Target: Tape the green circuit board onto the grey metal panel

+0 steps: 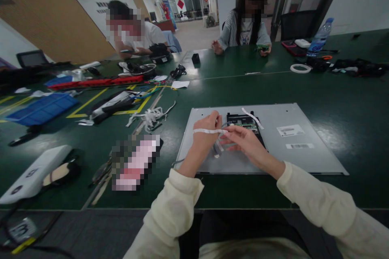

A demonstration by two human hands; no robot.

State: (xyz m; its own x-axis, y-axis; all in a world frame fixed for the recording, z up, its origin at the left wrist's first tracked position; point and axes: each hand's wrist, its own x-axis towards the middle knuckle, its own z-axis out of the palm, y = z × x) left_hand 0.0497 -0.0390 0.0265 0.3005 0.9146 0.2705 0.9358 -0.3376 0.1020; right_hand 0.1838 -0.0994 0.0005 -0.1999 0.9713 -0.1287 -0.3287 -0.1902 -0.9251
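Observation:
A flat grey metal panel (282, 149) lies face down on the green table (231, 89), with an exposed circuit board (243, 122) near its middle and two white labels on its right part. My left hand (206, 133) and my right hand (243, 139) meet above the panel's left part. Both are closed in a pinch on a thin white strip (209, 131) that runs across my left hand to the right fingers. Another white strip (252, 116) lies on the board. What is under my fingers is hidden.
A pile of white strips (150, 117) lies to the left, beside tools and a blurred object. A white device (33, 172) sits at the near left edge. Two people work at the far side. A water bottle (319, 38) and a tape roll (300, 68) stand far right.

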